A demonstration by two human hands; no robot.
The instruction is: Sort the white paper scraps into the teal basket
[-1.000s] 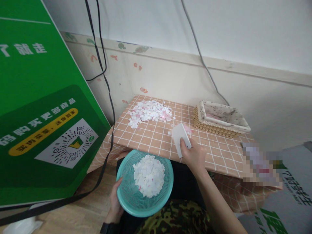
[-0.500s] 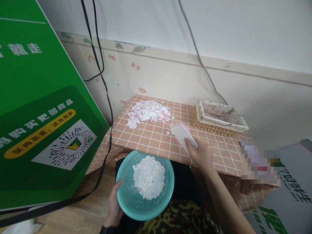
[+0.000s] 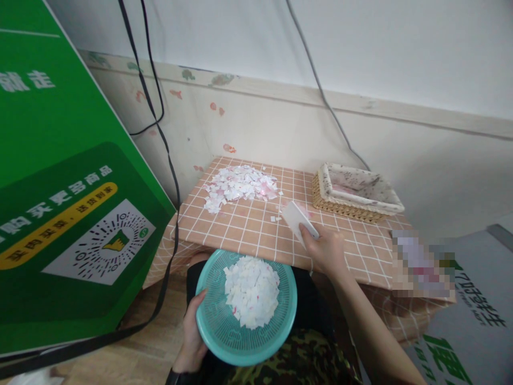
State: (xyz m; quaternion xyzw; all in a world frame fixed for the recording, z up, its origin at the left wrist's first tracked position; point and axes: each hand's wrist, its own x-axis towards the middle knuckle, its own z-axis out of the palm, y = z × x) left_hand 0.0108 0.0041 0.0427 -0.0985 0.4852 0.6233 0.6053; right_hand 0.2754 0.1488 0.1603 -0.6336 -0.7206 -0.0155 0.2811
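My left hand (image 3: 193, 331) is closed on the left rim of a round teal plastic basket (image 3: 250, 350), held over my lap below the table's front edge. A heap of small white paper pieces (image 3: 252, 291), with a few pink bits, lies inside it. My right hand (image 3: 326, 248) grips the lower end of a flat white rectangular piece (image 3: 296, 218), tilted over the table. Its exact kind I cannot make out. Left of it, a wide pile of white and pinkish paper scraps (image 3: 240, 184) is spread on the table.
The table (image 3: 236, 230) wears a brown checked cloth. A lined wicker basket (image 3: 348, 210) stands at its right rear. A black strap (image 3: 173, 187) hangs before a green sign (image 3: 44, 214) on the left. A grey panel (image 3: 473, 256) stands at the right.
The teal basket has shifted slightly right, with my left hand still on its rim. The flat white piece stays in my right hand near the same spot. The view has turned slightly.
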